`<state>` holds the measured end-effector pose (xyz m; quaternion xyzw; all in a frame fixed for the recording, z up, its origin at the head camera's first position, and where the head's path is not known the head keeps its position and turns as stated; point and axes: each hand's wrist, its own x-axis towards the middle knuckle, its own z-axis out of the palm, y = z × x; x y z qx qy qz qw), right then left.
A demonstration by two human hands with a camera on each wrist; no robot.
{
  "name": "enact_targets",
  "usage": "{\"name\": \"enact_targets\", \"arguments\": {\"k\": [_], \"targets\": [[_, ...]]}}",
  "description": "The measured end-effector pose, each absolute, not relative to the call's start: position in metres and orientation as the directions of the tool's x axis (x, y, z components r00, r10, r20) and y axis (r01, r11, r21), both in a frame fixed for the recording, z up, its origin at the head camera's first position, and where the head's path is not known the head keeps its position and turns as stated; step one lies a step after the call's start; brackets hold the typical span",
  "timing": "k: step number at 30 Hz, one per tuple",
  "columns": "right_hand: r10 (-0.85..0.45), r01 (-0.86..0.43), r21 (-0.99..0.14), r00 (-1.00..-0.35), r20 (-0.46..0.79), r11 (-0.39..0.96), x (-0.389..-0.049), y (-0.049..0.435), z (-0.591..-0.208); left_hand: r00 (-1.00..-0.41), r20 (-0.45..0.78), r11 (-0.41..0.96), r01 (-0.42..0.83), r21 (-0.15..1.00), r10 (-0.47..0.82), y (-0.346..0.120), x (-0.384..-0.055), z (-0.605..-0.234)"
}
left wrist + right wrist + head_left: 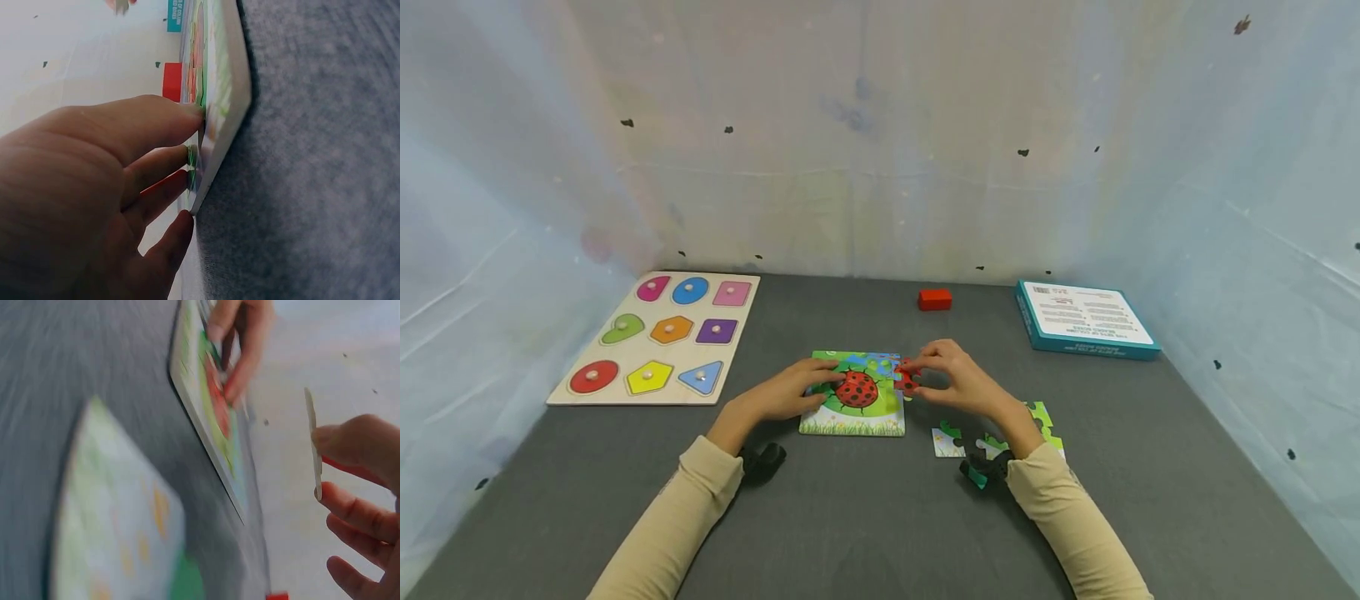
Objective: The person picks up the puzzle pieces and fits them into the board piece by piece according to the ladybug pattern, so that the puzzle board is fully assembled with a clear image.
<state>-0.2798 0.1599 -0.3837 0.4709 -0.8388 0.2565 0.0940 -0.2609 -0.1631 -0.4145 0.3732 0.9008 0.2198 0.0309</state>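
Observation:
A ladybug jigsaw puzzle (861,421) lies in its flat tray at the middle of the table. My left hand (782,388) rests on the puzzle's left part, thumb and fingertips touching its face; the left wrist view shows the fingers (164,194) extended along the board. Just over the right edge of the tray, my right hand (958,379) pinches a red puzzle piece (907,379) between thumb and fingers. Seen edge-on in the right wrist view, that puzzle piece (314,444) is thin and held up off the table.
Loose puzzle pieces (948,442) lie near my right wrist, some partly hidden by it. A wooden shape board (580,402) with knobbed pieces is at the left. Behind the puzzle sits a red block (935,300), and a teal box (1093,321) lies back right.

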Motion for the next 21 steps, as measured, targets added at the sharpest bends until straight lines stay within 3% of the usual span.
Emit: {"name": "enact_targets", "arguments": {"k": [8,21], "targets": [[-0.800,-0.869,-0.286,-0.486,0.351,0.403,-0.282,0.116,-0.396,-0.725,0.100,0.634,0.654,0.412,0.682,-0.163,-0.261,-0.414],[-0.796,-0.838,-0.272,-0.539,0.275,0.473,-0.281,0.088,-0.408,-0.717,0.117,0.622,0.664,0.415,0.687,-0.163,-0.262,-0.415]]}}
